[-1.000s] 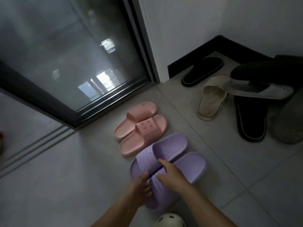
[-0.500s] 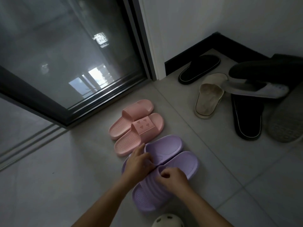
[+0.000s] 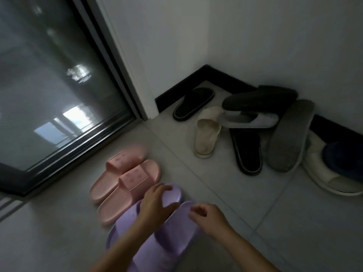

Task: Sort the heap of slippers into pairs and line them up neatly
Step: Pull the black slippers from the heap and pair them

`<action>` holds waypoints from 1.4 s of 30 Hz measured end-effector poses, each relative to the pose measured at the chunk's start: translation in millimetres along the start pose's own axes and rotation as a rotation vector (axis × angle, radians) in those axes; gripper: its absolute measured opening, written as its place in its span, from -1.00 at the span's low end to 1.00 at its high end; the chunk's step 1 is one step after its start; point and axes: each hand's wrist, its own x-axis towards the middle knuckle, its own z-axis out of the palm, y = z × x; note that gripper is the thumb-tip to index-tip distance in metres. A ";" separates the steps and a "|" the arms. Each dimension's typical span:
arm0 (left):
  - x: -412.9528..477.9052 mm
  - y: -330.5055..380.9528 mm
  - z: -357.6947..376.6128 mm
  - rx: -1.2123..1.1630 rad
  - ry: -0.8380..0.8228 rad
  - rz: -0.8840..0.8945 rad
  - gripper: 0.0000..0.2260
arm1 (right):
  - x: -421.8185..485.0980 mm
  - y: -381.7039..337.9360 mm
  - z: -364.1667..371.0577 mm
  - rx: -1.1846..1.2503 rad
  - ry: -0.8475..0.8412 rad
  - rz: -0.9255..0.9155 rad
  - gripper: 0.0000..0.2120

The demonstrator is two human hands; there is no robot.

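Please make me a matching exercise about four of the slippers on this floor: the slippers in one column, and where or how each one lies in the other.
1 pink slippers
2 purple slippers
3 cream slipper
4 grey slipper

A sole turned up
B beneath the left hand and right hand
C between the far black slipper and the near black slipper
D side by side, nearest the glass door

Pairs: 1-D, 2-B, 3-C, 4-A

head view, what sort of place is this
Probably a home entryway or balcony threshold: a sliding glass door, tiled floor with black skirting, and slippers heaped in the corner.
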 end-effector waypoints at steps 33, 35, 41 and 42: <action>344.7 270.9 17.6 0.231 0.206 0.344 -0.19 | 39.1 50.8 -225.8 -0.156 0.527 0.153 -0.72; 354.3 277.4 13.2 0.257 0.119 0.329 -0.16 | 36.2 52.0 -227.1 -0.155 0.531 0.155 -0.74; 360.1 282.3 15.5 0.356 0.097 0.337 -0.27 | 35.3 26.1 -248.6 -0.075 0.586 0.057 -0.76; 357.8 281.0 15.4 0.357 0.138 0.362 -0.34 | 36.2 18.4 -254.3 -0.062 0.603 0.048 -0.74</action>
